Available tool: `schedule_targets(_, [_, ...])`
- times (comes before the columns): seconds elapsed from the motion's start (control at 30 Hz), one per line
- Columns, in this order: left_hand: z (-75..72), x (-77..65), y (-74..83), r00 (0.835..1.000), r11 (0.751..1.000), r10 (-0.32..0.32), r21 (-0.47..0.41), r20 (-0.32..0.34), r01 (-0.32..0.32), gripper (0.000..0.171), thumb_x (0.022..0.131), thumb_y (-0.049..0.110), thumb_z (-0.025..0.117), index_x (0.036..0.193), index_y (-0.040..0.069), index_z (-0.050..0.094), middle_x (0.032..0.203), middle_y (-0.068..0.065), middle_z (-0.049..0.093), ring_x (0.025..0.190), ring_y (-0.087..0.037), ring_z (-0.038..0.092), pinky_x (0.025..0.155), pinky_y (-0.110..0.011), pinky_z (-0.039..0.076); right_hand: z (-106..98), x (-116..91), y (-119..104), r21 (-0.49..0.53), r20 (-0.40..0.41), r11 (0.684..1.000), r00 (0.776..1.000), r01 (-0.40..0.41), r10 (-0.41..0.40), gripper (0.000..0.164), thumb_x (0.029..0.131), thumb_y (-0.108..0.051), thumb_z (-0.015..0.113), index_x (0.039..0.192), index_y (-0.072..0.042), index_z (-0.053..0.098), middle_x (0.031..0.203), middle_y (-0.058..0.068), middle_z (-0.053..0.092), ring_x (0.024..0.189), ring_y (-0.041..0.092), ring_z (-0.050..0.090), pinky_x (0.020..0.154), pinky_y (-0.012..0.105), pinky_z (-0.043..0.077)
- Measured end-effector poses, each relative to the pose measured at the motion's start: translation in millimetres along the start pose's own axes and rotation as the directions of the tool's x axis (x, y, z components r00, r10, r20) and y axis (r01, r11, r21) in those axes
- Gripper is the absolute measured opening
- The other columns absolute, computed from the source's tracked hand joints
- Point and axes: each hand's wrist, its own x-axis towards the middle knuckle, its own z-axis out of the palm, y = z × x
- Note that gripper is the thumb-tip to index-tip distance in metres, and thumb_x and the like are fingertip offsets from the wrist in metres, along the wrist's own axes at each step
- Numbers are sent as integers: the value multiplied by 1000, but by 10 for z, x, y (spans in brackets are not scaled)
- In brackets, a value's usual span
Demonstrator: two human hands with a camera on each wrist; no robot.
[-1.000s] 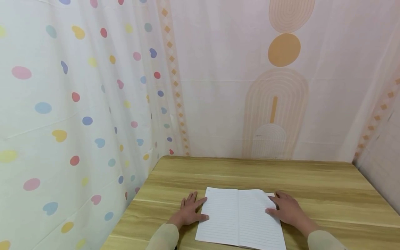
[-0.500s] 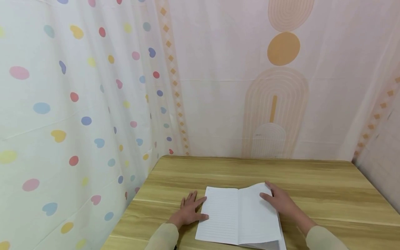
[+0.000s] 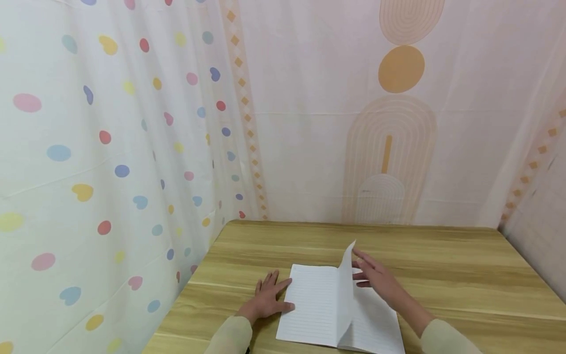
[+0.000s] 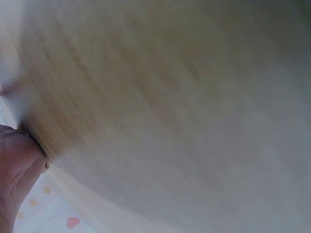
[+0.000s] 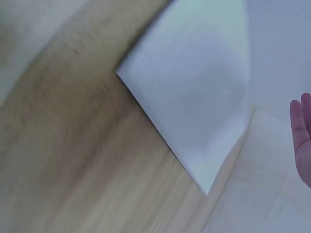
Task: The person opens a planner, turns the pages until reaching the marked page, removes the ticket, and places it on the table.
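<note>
A lined notebook (image 3: 309, 305) lies spread on the wooden table. One of its pages (image 3: 346, 295) stands nearly upright along the middle fold, its top corner curling upward. Behind that page, my right hand (image 3: 376, 278) touches it near the upper edge with extended, spread fingers. My left hand (image 3: 267, 299) rests flat at the notebook's left margin, thumb and index finger on the paper. In the right wrist view the right hand (image 5: 303, 145) shows straight fingers at the edge, beside white paper (image 5: 189, 87). The left wrist view catches only part of the left hand (image 4: 19, 165).
The wood-grain table (image 3: 464, 275) extends beyond the notebook to the back and both sides. A dotted curtain (image 3: 132, 147) hangs at the left, and a patterned cloth (image 3: 309, 147) hangs behind the table's far edge.
The right hand has moved left from the notebook's right edge, lifting the page from lying flat to nearly upright. The left hand has stayed in place.
</note>
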Motion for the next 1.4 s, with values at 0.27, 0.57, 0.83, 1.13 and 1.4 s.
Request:
schedule_targets(0.27, [46, 91, -22, 996, 992, -74, -110, -57, 67, 67, 106, 53, 26, 152, 6, 40, 162, -26, 11, 149, -43, 0, 113, -63, -8, 313, -95, 257, -632, 253, 719, 954, 291, -163, 55, 103, -40, 52, 143, -3, 51, 138, 19, 57, 126, 38, 53, 103, 56, 41])
schedule_targets(0.57, [47, 95, -28, 997, 998, -51, -28, -54, 49, 79, 97, 56, 52, 154, 5, 32, 160, -28, 14, 148, -45, 6, 114, -65, -3, 475, -202, 362, -798, 398, 502, 917, 334, 22, 64, 90, -51, 66, 141, -15, 56, 149, 17, 45, 138, 40, 39, 108, 61, 32])
schedule_targets(0.83, [21, 37, -37, 1000, 999, -18, 42, 10, 17, 85, 86, 53, 71, 154, 13, 38, 161, -29, 7, 148, -46, 1, 114, -65, -4, 368, -196, 408, -799, 358, 501, 933, 332, -46, 67, 89, -48, 69, 137, -3, 58, 144, 26, 47, 133, 43, 44, 106, 58, 37])
schedule_targets(1.13, [26, 34, -28, 1000, 999, -19, 51, 9, 19, 83, 86, 51, 72, 153, 13, 39, 161, -29, 8, 148, -47, 2, 114, -65, -3, 5, -144, 498, -820, 131, 562, 991, 106, 5, 70, 87, -44, 73, 132, 8, 58, 142, 33, 45, 132, 51, 40, 105, 65, 32])
schedule_targets(1.4, [21, 19, -6, 1000, 999, -20, 47, 11, 20, 83, 87, 50, 72, 153, 13, 40, 161, -30, 8, 148, -47, 2, 113, -65, -3, -304, -119, 613, -853, -8, 519, 996, -51, 84, 86, 85, -56, 70, 138, 10, 50, 142, 37, 41, 131, 55, 37, 100, 73, 30])
